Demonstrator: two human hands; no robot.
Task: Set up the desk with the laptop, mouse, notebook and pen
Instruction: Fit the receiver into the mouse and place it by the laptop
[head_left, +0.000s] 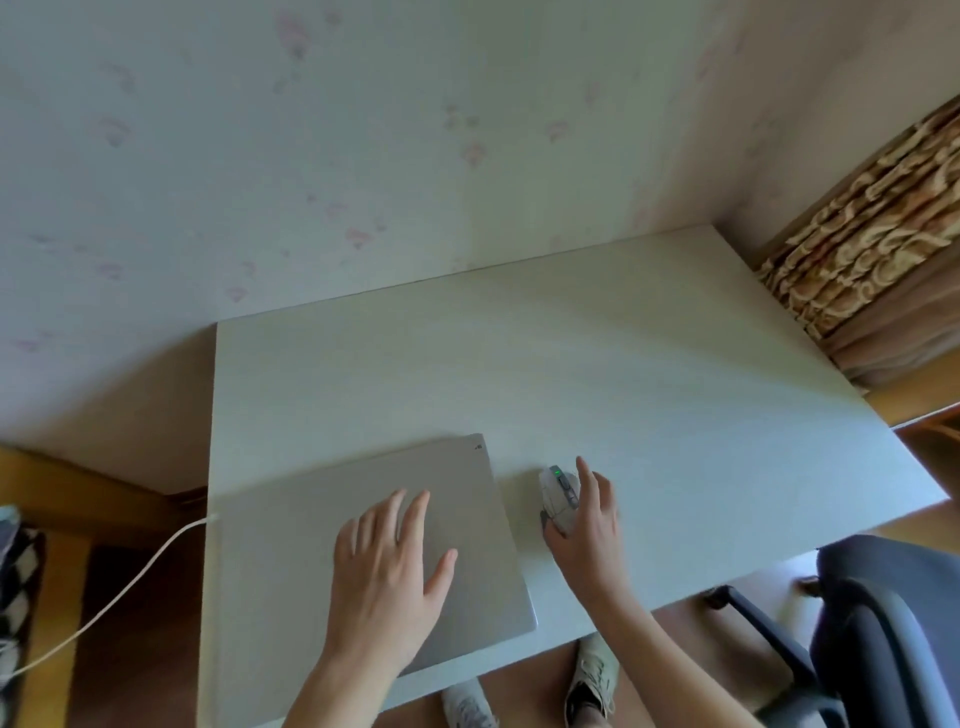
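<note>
Lower centre of the frame: the left hand (387, 564) lies flat, fingers spread, on the closed silver laptop (291, 525); the right hand (587, 525) cups the pale grey mouse (558, 491) just right of it on the white desk (675, 374) – best settled square, clear of the lid

Mouse (560, 496) right of laptop (363, 545)

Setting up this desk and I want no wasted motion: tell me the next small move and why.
Probably let go of the mouse and lift the laptop lid. The right hand grips the mouse, already on the desk beside the closed laptop; the left hand rests flat on it.
</note>
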